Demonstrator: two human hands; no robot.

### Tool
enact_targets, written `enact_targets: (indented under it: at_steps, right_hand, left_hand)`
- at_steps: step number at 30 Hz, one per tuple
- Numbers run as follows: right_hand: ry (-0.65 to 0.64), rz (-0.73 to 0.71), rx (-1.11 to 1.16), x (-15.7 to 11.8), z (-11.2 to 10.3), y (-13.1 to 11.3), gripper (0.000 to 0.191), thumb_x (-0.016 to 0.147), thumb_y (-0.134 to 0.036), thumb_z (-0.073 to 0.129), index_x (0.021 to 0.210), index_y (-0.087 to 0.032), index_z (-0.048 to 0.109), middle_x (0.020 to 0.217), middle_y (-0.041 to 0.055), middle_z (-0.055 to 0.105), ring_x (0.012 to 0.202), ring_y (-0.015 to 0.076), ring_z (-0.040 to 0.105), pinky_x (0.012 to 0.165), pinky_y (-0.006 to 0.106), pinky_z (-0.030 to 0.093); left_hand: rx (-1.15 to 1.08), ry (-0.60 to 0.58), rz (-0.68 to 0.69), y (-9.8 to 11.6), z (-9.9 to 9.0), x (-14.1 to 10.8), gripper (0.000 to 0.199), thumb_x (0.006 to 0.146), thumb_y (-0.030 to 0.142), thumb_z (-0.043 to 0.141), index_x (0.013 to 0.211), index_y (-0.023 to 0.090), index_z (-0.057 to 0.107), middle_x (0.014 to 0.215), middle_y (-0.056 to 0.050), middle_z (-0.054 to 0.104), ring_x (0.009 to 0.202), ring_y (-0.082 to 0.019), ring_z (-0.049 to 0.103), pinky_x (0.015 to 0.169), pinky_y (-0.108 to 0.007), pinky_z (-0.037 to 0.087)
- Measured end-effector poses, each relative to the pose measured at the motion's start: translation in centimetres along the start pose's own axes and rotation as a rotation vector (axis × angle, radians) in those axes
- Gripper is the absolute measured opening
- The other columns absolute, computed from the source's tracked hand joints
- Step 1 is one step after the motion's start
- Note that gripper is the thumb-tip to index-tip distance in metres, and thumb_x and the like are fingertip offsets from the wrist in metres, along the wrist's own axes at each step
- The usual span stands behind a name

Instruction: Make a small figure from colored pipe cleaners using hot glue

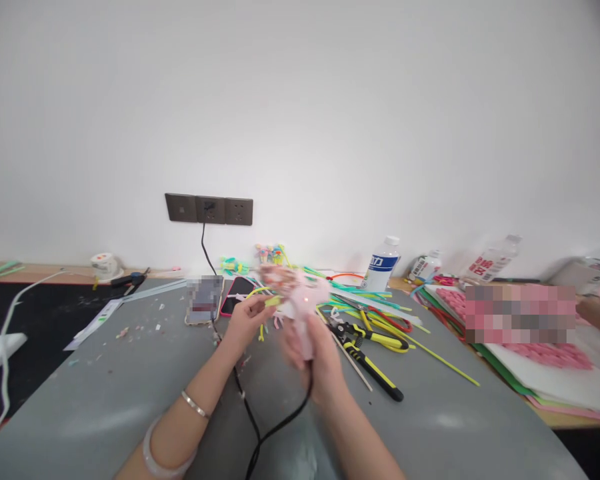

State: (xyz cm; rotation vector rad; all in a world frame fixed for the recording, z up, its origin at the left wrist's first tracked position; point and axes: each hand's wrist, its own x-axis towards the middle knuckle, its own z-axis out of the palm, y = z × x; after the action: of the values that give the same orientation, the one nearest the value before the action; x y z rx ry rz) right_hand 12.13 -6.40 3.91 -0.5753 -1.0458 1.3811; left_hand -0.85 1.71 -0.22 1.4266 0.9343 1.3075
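Currently, over the tabletop [445, 420]'s middle, the right hand [320, 357] is gripping a pink corded tool [307, 303], probably a glue gun; the left hand [246, 323] is pinching a yellow piece [273, 301] beside its blurred front.

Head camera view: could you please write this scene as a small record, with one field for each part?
Left hand: holds a small yellow piece near the pink tool
Right hand: grips the pink tool by its handle
Tool cable: black, leaves the bottom of the handle
On gray table: pliers with black and yellow handles, colored strips, pink-edged phone
Near wall: bottle with blue label
Wall sockets: black plug in middle section
Unclear: front of the pink tool, blurred
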Motion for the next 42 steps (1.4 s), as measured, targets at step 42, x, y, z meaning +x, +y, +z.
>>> enact_targets:
  at_steps: [42]
  right_hand:
    - [0.128, -0.036, -0.176, -3.4, -10.6, 2.9, 0.043, 0.088, -0.054, 0.058, 0.104, -0.014, 0.063, 0.050, -0.0088, 0.040, 0.034, 0.0039, 0.029, 0.038, 0.020, 0.018]
  left_hand:
    - [-0.023, -0.040, -0.065, 0.3, 0.6, -0.4, 0.037, 0.069, 0.039, 0.078, 0.096, 0.015, 0.078, 0.085, -0.006, 0.076, 0.068, -0.017, 0.063, 0.064, -0.026, 0.048]
